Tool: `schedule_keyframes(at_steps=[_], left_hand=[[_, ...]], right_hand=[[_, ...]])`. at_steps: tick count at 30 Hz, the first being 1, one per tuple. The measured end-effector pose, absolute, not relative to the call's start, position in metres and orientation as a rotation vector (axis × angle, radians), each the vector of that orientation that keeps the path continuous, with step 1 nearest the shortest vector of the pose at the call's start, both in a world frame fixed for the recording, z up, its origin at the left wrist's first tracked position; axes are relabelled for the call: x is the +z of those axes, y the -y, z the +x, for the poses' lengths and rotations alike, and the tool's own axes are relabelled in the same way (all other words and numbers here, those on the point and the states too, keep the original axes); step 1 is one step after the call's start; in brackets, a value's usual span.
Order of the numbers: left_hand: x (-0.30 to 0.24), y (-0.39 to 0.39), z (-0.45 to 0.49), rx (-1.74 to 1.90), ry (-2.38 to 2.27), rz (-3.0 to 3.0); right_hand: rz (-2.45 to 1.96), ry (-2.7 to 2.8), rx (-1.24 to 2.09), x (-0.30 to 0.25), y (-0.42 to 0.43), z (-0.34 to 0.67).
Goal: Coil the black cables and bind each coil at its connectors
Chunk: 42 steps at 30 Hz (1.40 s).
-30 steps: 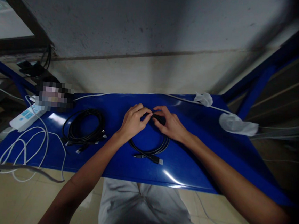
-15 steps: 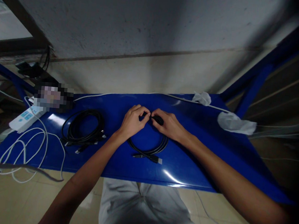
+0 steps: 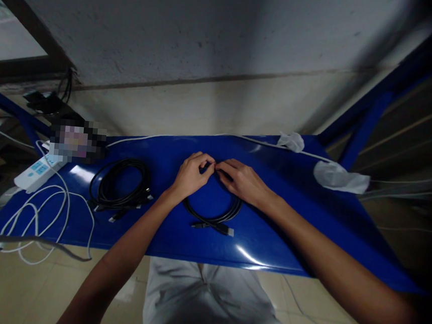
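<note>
A coiled black cable (image 3: 211, 220) lies on the blue table, its lower arc and two plug ends showing towards me. One plug (image 3: 226, 229) has a pale metal tip. My left hand (image 3: 194, 174) is closed at the upper left of the coil, thumb and forefinger pinched together. From the other side my right hand (image 3: 242, 180) curls over the coil's top right, its fingertips meeting those of the left. The upper part of the loop is hidden under both hands, and the exact spot being pinched is too dark to make out.
To the left lies another bundle of black cables (image 3: 123, 186) with several plugs. Beyond it are a white power strip (image 3: 37, 172) and a loose white cord (image 3: 63, 214) hanging over the front edge. Crumpled clear plastic (image 3: 341, 178) is at the right, by the blue frame (image 3: 370, 122).
My right hand has shifted slightly left and its fingers have folded down, covering the black bundle seen in its grip before. The left hand has barely moved.
</note>
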<state>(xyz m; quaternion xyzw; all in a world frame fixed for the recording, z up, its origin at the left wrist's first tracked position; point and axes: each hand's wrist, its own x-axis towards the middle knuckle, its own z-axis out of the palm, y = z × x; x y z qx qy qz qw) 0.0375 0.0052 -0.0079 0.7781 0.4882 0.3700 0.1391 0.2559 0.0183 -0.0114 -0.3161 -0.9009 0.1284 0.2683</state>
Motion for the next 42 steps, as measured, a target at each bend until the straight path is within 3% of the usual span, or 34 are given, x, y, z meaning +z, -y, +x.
schedule_keyframes(at_steps=[42], left_hand=[[-0.018, -0.013, 0.038, 1.015, -1.415, 2.047]], right_hand=[[-0.670, 2.400, 0.404, -0.014, -0.022, 0.255]])
